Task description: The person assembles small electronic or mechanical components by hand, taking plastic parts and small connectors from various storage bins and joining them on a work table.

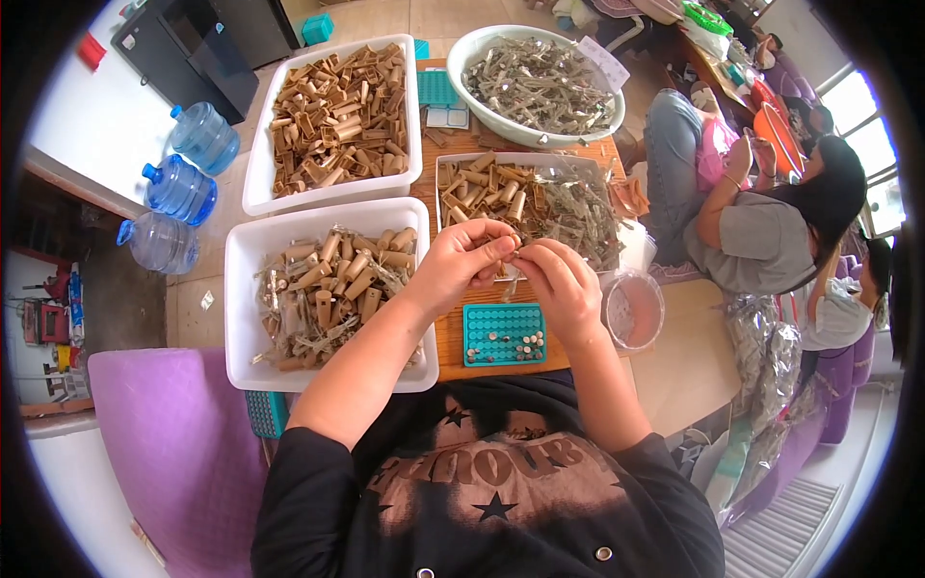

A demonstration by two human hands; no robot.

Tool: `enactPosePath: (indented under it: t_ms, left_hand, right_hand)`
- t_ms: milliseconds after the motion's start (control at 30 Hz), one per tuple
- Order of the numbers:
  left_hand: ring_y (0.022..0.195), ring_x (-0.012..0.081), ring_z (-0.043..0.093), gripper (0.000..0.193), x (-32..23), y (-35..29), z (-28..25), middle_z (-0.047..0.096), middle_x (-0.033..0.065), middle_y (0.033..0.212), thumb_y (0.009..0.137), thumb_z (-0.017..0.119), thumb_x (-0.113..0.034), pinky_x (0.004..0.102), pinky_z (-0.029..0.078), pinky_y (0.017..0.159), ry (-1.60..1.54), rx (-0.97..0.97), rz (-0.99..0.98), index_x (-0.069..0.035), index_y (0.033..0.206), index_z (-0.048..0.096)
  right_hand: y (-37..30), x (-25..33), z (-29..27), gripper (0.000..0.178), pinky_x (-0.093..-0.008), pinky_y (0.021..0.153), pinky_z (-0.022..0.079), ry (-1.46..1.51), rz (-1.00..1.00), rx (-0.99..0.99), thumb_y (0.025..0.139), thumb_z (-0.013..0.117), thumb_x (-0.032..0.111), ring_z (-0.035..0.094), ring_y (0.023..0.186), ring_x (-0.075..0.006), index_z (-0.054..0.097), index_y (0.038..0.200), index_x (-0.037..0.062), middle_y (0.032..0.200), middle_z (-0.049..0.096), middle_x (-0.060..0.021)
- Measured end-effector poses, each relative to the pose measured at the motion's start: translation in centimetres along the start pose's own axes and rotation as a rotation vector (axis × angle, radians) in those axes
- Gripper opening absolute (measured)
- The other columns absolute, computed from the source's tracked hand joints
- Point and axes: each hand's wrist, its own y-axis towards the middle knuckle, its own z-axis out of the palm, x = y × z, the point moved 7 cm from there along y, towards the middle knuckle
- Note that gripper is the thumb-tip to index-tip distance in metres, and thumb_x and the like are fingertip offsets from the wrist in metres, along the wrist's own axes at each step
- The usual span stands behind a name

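Note:
My left hand [464, 262] and my right hand [561, 279] meet over the front of the table, both with fingertips pinched together. Between them is a small brownish piece [518, 243], mostly covered by the fingers, and its kind cannot be made out. Just beyond the hands stands a shallow white box [439, 189] of brown curved pieces [515, 204] and clear-wrapped strips [576, 207]. Below the hands, nearer my body, lies a teal gridded tray [479, 320] with several small round bits [528, 345] in it.
White tubs of brown pieces stand at near left [235, 289] and far left [414, 116]. A pale round basin [458, 75] holds wrapped silvery pieces. A clear round container [659, 310] sits by my right hand. Blue water jugs [181, 190] stand left; a seated person [756, 236] is at right.

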Motion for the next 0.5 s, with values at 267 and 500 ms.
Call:
enactPosePath:
  t_ms: [267,500]
  left_hand:
    - [0.053,0.0037,0.038,0.019,-0.4,0.0,0.1,0.051,-0.003,0.068,0.087,0.063,-0.017,0.0179,0.029,0.046,0.143,-0.008,0.019,-0.003,0.099,0.06]
    - [0.069,0.0073,0.047,0.031,-0.3,0.3,0.3,0.055,0.0015,0.088,0.095,0.047,-0.019,0.0216,0.04,0.059,-0.091,0.079,-0.012,-0.001,0.121,0.051]
  right_hand:
    - [0.6,0.2,-0.4,0.024,-0.0334,0.063,0.051,-0.019,-0.035,0.045,0.072,0.071,0.005,0.061,0.075,-0.0249,0.058,0.092,0.0031,0.088,0.06,-0.0087]
    - [0.5,-0.8,-1.2,0.017,-0.0306,0.062,0.052,0.118,0.186,-0.078,0.073,0.071,0.002,0.063,0.073,-0.0228,0.063,0.087,0.0034,0.086,0.062,-0.0094]
